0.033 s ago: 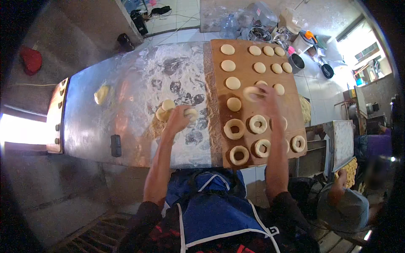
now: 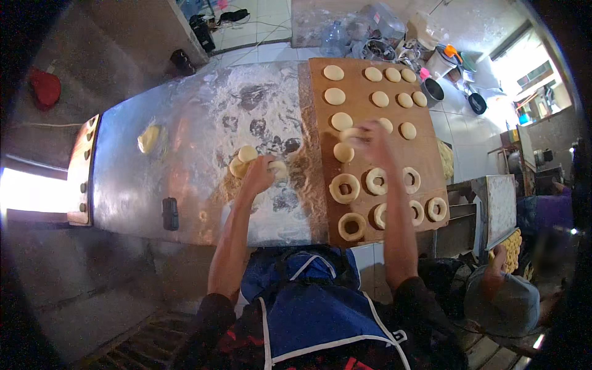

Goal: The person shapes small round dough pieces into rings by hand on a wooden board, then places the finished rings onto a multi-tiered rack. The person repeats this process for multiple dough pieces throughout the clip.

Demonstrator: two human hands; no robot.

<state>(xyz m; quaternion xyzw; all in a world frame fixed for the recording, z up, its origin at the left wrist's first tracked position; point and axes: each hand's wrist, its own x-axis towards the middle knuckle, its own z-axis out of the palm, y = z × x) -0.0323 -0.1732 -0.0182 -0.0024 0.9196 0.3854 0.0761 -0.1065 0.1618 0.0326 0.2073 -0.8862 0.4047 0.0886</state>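
On the floured part of the table, my left hand [image 2: 258, 175] is closed at the edge of a pale piece of dough [image 2: 279, 169]. Two more pieces lie beside it: a small dough round [image 2: 247, 153] and a larger dough piece [image 2: 238, 167]. Over the wooden board, my right hand [image 2: 372, 143], smeared by motion, grips another piece of dough [image 2: 350, 134], its shape blurred. Flat dough rounds [image 2: 334, 97] stand in rows on the board's far part. Dough rings [image 2: 345, 189] lie on its near part, some partly hidden by my right forearm.
A lump of dough [image 2: 148, 139] and a dark rectangular object [image 2: 169, 213] rest on the metal table [image 2: 129, 185]. Another board [image 2: 82, 172] is at the far left. Pots [image 2: 433, 90] and a clear jug [image 2: 335, 39] stand beyond. Another person [image 2: 502, 296] is at the lower right.
My right hand has moved left across the board with its dough, uncovering more of the rings and rounds. My left hand has hardly moved.
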